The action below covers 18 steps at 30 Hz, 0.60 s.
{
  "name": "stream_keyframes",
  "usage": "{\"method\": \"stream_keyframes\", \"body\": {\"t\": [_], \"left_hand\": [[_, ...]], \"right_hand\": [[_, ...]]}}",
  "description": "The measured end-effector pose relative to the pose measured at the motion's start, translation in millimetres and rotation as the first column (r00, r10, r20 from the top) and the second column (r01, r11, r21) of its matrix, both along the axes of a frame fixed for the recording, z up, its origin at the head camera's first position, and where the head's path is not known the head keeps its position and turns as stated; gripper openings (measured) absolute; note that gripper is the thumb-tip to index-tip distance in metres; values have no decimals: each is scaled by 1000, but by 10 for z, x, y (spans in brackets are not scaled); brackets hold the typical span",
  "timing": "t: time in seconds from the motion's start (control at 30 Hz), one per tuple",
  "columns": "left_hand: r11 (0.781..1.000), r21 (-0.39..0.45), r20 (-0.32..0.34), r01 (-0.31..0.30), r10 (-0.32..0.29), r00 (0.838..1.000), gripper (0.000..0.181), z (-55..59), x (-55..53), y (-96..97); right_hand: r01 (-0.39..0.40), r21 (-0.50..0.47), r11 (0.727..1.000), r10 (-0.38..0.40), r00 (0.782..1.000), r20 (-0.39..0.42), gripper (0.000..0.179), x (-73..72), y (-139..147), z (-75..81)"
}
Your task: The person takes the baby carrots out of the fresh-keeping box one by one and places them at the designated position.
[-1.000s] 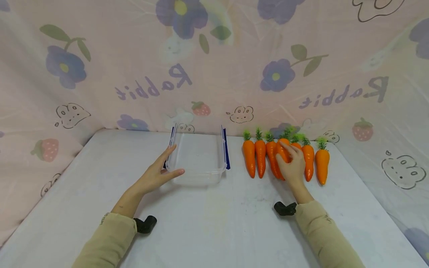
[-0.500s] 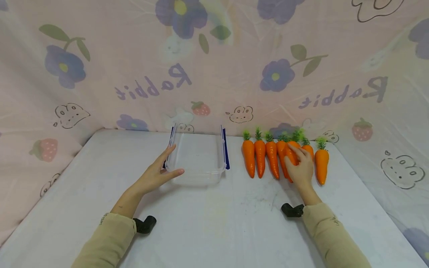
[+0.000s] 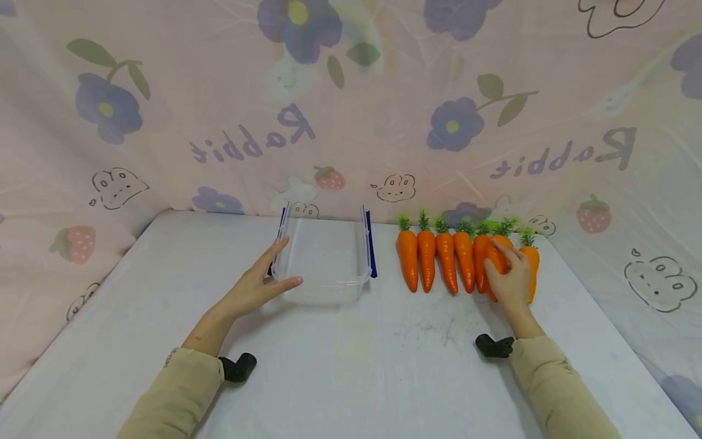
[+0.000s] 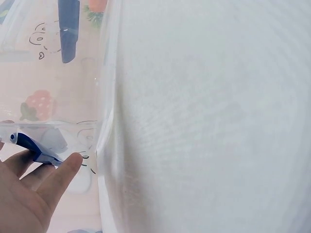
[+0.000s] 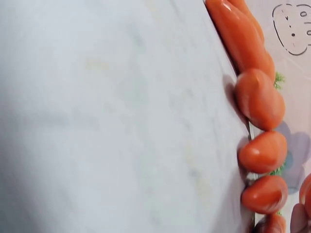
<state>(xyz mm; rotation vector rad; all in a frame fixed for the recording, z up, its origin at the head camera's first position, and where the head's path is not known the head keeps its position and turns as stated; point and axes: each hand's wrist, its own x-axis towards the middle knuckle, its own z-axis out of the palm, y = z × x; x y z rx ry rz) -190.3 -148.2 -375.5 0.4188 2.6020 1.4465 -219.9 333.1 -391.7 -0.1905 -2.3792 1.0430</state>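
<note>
My right hand (image 3: 512, 277) grips an orange carrot (image 3: 495, 261) with green leafy tops, over the right part of a row of similar carrots (image 3: 426, 259). The held carrot overlaps its neighbours in the head view. At the right wrist view's edge, only a bit of the fingers (image 5: 299, 221) shows beside this carrot. My left hand (image 3: 255, 283) rests at the near left corner of a clear plastic box (image 3: 323, 281), thumb and fingers stretched out along two sides. In the left wrist view, its fingers lie at a blue side clip (image 4: 36, 148).
Another carrot (image 3: 529, 274) lies at the row's right end, partly behind my right hand. A printed cloth (image 3: 351, 122) hangs behind the white table (image 3: 351, 372). Black wrist devices (image 3: 238, 367) sit at both cuffs.
My right hand has moved steadily rightward along the row with the carrot, uncovering the carrots left of it. The left hand and box have stayed in place.
</note>
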Motion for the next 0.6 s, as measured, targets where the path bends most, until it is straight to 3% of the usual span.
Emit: {"method": "stream_keyframes", "body": {"t": [0.3,0.6], "left_hand": [[1000,-2,1,0,0,1000,87,-5,-6,-3],[1000,-3,4,-4,4,1000,88,-1,-4,2]], "right_hand": [[71,35,997,-73,997,32,45,28,160,15],[111,-25,993,-109,991,77,47,32,334,40]]}}
